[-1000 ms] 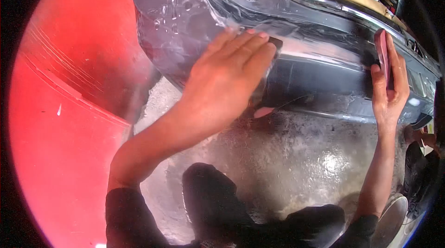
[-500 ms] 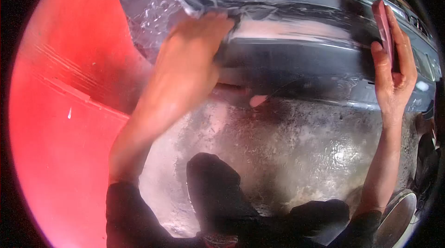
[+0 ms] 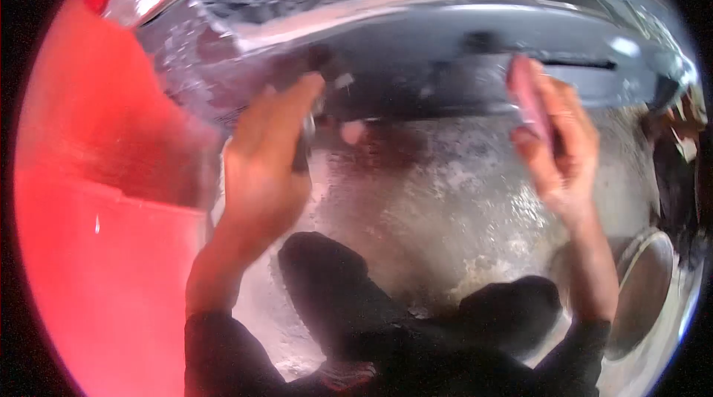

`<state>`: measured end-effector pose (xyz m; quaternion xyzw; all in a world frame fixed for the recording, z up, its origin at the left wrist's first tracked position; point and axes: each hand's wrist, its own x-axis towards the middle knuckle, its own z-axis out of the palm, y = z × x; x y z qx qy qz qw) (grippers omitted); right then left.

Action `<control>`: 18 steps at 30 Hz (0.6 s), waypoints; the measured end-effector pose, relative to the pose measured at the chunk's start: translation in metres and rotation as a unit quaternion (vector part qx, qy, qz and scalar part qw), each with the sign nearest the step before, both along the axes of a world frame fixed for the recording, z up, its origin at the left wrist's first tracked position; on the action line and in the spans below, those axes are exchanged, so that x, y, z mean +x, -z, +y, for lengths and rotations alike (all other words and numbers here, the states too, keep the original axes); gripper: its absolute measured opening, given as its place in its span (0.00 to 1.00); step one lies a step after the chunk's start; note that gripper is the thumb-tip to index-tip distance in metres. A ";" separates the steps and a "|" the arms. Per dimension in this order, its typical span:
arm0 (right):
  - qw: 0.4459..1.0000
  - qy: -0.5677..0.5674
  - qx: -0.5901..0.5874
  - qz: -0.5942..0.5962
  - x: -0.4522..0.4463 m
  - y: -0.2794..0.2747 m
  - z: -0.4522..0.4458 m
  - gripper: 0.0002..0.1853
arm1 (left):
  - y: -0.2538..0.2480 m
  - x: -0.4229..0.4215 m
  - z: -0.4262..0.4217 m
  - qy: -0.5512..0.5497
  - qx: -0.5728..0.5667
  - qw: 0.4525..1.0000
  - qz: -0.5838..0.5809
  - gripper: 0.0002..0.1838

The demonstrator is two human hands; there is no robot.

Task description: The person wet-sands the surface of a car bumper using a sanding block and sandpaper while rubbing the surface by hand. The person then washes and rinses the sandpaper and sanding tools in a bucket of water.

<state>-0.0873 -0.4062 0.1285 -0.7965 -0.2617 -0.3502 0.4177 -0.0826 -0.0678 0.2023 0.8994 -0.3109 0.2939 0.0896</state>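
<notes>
A grey car bumper (image 3: 416,48) with wet-looking streaks curves across the top, above a wet floor (image 3: 460,189) and beside a red panel (image 3: 96,285) on the left, with a pale-rimmed round container (image 3: 642,297) standing at the lower right. Before the bumper's lower edge, the blurred left hand (image 3: 267,148) grasps a dark block (image 3: 301,148), mostly hidden behind its fingers, while the right hand (image 3: 570,144), well apart, grips a pink block (image 3: 531,96) upright between thumb and fingers; whether either block touches the bumper I cannot tell.
</notes>
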 end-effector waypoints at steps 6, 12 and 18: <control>0.988 -0.124 0.066 0.060 -0.026 0.022 0.026 0.37 | 0.061 -0.007 -0.082 0.128 0.071 0.977 0.153 0.32; 0.978 0.160 -0.021 0.130 -0.115 0.043 -0.076 0.38 | 0.087 -0.003 -0.111 0.190 0.010 0.947 0.260 0.29; 0.803 0.526 0.100 0.261 -0.271 0.078 -0.187 0.32 | 0.123 0.016 -0.126 0.211 0.028 0.928 0.307 0.25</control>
